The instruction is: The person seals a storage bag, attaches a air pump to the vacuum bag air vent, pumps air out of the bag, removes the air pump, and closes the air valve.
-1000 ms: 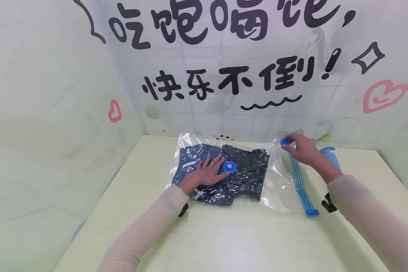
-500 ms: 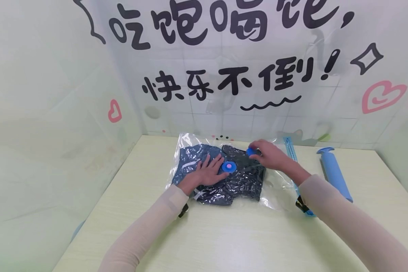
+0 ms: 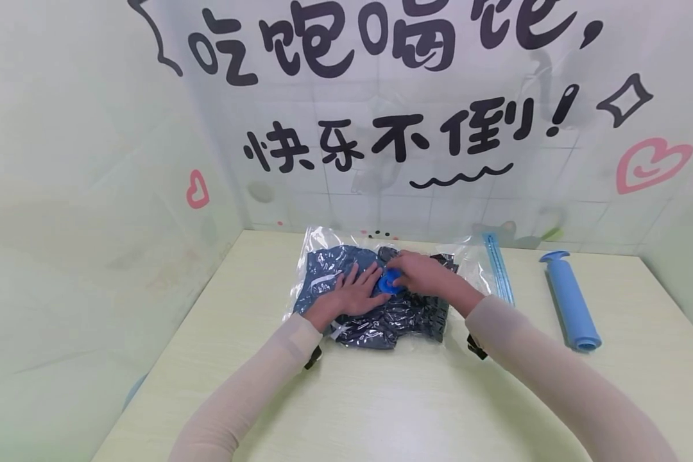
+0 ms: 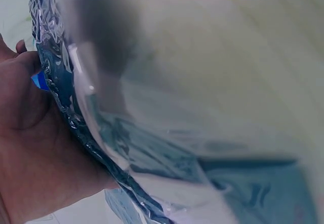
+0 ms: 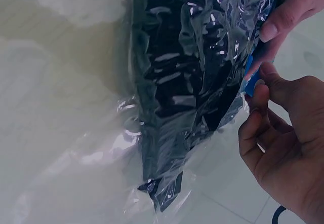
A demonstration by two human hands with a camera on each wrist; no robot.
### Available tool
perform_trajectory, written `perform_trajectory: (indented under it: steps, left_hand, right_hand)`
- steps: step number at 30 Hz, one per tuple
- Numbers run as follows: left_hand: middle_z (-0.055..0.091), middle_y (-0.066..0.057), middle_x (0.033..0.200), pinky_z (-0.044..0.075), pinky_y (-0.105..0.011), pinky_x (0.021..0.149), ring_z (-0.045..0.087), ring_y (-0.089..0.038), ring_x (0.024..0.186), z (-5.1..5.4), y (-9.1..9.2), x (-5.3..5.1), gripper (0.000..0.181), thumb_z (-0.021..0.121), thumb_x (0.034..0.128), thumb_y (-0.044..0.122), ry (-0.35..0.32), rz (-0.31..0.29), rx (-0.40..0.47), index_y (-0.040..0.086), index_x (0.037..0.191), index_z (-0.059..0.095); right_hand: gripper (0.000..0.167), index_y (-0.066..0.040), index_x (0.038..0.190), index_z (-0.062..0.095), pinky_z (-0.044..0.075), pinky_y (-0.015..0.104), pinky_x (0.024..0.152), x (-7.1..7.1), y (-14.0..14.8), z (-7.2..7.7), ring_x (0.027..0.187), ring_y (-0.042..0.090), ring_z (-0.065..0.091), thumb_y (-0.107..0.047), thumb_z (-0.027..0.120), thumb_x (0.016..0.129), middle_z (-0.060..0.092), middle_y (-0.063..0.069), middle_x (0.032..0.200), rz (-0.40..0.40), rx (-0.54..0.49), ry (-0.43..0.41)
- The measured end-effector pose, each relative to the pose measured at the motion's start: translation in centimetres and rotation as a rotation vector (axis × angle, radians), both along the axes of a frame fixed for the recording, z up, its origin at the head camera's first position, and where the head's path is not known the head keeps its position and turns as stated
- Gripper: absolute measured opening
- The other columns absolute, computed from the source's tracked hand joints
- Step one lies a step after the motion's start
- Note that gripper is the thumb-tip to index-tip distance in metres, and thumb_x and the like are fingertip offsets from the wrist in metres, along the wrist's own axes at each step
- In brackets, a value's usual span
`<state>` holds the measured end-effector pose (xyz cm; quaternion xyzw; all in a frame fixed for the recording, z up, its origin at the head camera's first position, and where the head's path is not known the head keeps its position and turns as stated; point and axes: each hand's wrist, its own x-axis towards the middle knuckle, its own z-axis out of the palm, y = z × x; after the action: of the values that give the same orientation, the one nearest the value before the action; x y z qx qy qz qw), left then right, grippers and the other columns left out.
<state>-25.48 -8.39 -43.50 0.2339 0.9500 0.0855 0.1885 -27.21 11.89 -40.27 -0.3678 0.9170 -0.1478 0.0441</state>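
Note:
A clear vacuum storage bag (image 3: 476, 266) lies flat on the table, with a blue-grey garment (image 3: 323, 276) and a dark garment (image 3: 436, 321) inside. My left hand (image 3: 355, 298) rests on the bag with spread fingers, left of the round blue valve (image 3: 388, 282). Over that valve, my right hand (image 3: 424, 273) pinches a small blue cap (image 5: 251, 84) between thumb and fingers. The right wrist view has the cap right at the valve; whether it is seated is hidden. In the left wrist view, the bag's crinkled edge stands beside the left palm (image 4: 45, 133).
To the right of the bag lies a blue hand pump (image 3: 573, 305) with a T-shaped handle. The bag's blue zip strip (image 3: 498, 266) runs along its right end, partly behind the right sleeve (image 3: 531, 340). A printed curtain (image 3: 346, 199) hangs behind the table.
My right hand has carried the blue cap leftward from beyond the bag's zip end to the valve. The left hand has stayed in place on the bag. The pump has come fully into sight.

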Motion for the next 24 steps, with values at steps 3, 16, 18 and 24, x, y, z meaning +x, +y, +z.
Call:
perform_trajectory:
  steps: [3,16,18,24]
  left_hand:
    - [-0.008,0.002,0.169,0.0,-0.058,0.117,-0.013,-0.034,0.151,-0.1,0.0,-0.1,0.077,0.028,0.1064,0.06,0.001,0.0,-0.005,0.017,0.165,0.003]
    - [-0.008,0.004,0.169,-0.004,-0.057,0.117,-0.016,-0.031,0.151,-0.8,0.0,-0.5,0.078,0.03,0.1055,0.061,-0.028,0.022,0.023,0.019,0.165,0.003]
    - [-0.007,0.003,0.169,-0.003,-0.057,0.117,-0.015,-0.032,0.151,-0.8,0.0,-0.6,0.077,0.031,0.1058,0.06,-0.023,0.025,0.021,0.019,0.166,0.004]
    - [-0.006,0.002,0.169,0.0,-0.057,0.118,-0.013,-0.033,0.151,-0.1,0.1,-0.1,0.076,0.029,0.1065,0.059,0.006,0.014,-0.006,0.018,0.165,0.003]
  right_hand:
    - [0.037,0.004,0.129,0.066,0.052,0.043,0.09,0.0,-0.5,-0.2,0.109,0.03,0.062,-0.009,0.073,0.096,0.065,0.018,0.123,0.0,0.046,0.001]
    - [0.039,-0.003,0.131,0.069,0.054,0.039,0.082,-0.1,-1.4,-0.5,0.097,0.025,0.063,-0.012,0.076,0.094,0.065,0.011,0.111,-0.027,0.145,0.011]
    - [0.038,-0.004,0.131,0.069,0.054,0.039,0.081,-0.1,-1.5,-0.5,0.095,0.024,0.063,-0.011,0.076,0.093,0.065,0.011,0.11,-0.033,0.155,0.008]
    - [0.038,-0.006,0.131,0.07,0.055,0.038,0.078,-0.3,-1.7,-0.6,0.092,0.022,0.061,-0.009,0.075,0.094,0.063,0.011,0.11,-0.032,0.192,0.005]
